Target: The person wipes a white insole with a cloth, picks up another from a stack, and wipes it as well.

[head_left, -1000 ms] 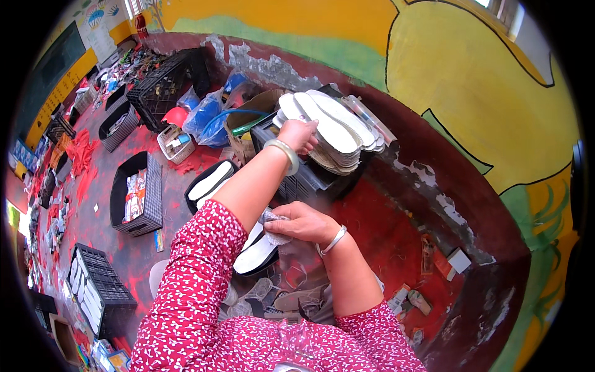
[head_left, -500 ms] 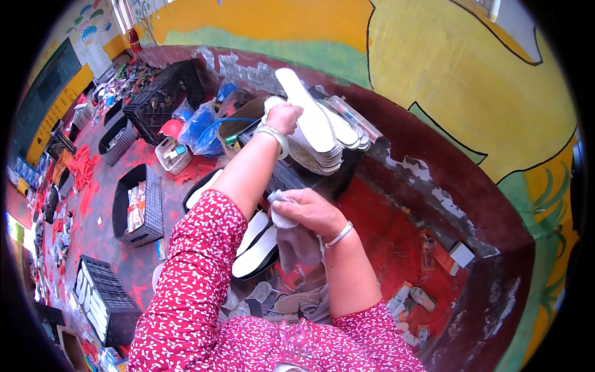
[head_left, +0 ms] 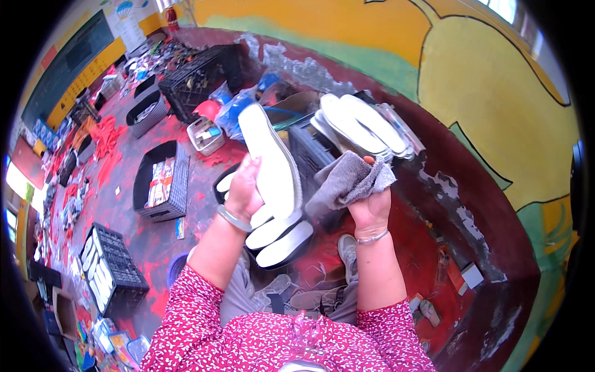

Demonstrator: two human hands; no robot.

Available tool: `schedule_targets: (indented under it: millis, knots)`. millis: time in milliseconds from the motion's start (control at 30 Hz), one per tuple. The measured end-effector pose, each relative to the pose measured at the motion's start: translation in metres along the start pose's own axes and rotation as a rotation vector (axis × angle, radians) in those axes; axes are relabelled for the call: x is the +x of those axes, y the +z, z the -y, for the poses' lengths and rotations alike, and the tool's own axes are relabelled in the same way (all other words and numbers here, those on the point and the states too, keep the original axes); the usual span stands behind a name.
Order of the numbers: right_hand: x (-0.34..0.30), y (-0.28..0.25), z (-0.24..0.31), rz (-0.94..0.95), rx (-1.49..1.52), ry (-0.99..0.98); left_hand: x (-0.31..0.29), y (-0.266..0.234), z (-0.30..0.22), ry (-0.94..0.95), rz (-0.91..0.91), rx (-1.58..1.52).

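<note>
We hold a white shoe sole (head_left: 271,162) upright in the left hand (head_left: 243,193), right hand (head_left: 370,208) clenched on a grey rag (head_left: 348,181) just beside it, mid wipe-down it seems; next the rag must meet the sole face.

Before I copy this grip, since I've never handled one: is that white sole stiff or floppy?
Probably fairly stiff: the white sole stands straight though the left hand holds only its lower end. Likely light for its size, as that one hand carries it alone. By contrast, the grey cloth in the right hand droops limply.
</note>
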State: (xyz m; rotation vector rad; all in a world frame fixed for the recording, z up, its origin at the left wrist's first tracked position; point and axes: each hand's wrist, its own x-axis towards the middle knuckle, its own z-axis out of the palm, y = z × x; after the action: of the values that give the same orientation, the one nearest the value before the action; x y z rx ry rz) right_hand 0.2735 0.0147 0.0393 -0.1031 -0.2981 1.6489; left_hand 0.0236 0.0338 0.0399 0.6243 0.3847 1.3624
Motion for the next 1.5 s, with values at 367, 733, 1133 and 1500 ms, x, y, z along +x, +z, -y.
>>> schedule_targets:
  millis: [367, 733, 1133, 1500]
  knots:
    - [-0.013, 0.016, -0.127, 0.085, -0.707, 0.120, -0.029, -0.011, 0.024, 0.210, -0.203, 0.150]
    - [-0.012, 0.012, -0.135, 0.106, -1.081, -0.043, -0.027, -0.035, 0.010, 0.110, -0.047, 0.335]
    - [0.005, -0.004, -0.103, -0.190, -0.678, -0.124, -0.041, -0.022, 0.037, -0.363, 0.167, 0.678]
    - [0.000, 0.014, -0.095, 0.057, -0.409, 0.284, -0.036, -0.025, 0.034, -0.318, -0.037, 0.164]
